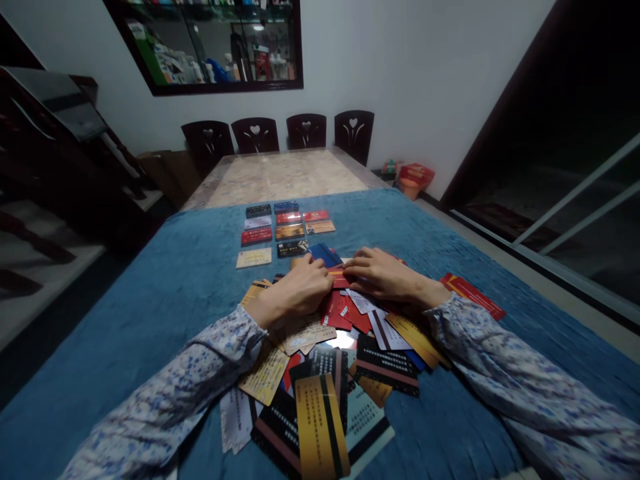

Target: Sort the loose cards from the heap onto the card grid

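Over the far part of a loose heap of plastic cards, my left hand and my right hand face each other. A red card spans the gap between them. The left fingers are curled at its left end, and the right fingers close on its right end. Just behind it lies a blue card. Below my hands the heap holds more red cards, a white card with a dark stripe, black cards and a gold card at the front. My palms hide some cards.
Rows of sorted cards lie beyond the heap, with a black VIP card nearest my hands. Several red cards rest right of my right wrist. A blue cloth covers the near table. Dark chairs stand at the far end.
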The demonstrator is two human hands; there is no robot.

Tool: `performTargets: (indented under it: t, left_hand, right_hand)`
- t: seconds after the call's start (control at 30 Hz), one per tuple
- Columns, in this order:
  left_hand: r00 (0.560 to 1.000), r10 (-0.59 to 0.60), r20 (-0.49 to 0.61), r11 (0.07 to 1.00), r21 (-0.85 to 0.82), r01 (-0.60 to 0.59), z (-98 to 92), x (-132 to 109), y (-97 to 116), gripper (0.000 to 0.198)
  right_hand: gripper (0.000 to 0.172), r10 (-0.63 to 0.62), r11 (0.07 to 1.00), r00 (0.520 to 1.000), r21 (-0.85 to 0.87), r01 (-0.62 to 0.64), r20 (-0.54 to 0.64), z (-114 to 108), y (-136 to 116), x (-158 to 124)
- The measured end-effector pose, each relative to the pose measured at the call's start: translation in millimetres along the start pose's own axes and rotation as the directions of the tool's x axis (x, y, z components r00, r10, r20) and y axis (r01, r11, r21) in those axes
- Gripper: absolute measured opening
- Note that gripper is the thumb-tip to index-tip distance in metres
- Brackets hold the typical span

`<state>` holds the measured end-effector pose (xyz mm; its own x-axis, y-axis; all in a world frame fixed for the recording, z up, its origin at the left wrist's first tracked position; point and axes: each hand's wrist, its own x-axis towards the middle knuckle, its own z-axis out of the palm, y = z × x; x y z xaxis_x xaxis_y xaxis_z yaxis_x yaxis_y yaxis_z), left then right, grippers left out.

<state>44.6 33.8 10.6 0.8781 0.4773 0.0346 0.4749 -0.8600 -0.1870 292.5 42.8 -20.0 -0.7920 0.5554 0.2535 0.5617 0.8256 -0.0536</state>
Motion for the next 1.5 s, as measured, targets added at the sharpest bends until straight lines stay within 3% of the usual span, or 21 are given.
performTargets:
  t: [0.17,0.33,0.7,1.1,1.33,1.5]
  left_hand:
    - [1.000,0.028,-0.001,0.996,0.087,-0.028,-1.0,-0.2,4.6,0.015]
    - [1.000,0.013,-0.005,0.998,0.067,-0.012,-0.9,-0.2,3.8,0.013]
    - [0.991,-0.136,-0.008,0.989,0.061,0.136,6.1,3.4,1.8,0.027]
    - [0.996,0.063,-0.060,0.975,0.215,-0.049,6.3,2.7,2.4,0.015]
    - [0.995,0.038,-0.096,0.989,0.144,-0.024,5.7,2.8,1.9,0.020]
    - [0.998,0.018,-0.067,0.997,0.071,-0.013,7.9,1.3,-1.0,0.021]
  right_hand:
    - [0.029,0.008,0.999,1.000,0.039,-0.008,-0.008,1.9,2.0,0.0]
    - [0.029,-0.017,1.000,0.999,0.001,0.017,-0.033,2.0,2.0,-0.2]
    - [0.032,0.022,0.999,0.998,-0.022,-0.023,-0.051,8.1,-0.5,3.9]
    - [0.025,0.042,0.992,0.995,-0.119,-0.052,-0.086,9.4,-12.8,11.1]
    - [0.025,0.000,0.975,0.987,-0.219,-0.035,-0.158,13.4,-14.9,15.2]
    - [0.028,-0.025,0.983,0.981,-0.185,-0.011,-0.193,12.8,-15.0,11.1]
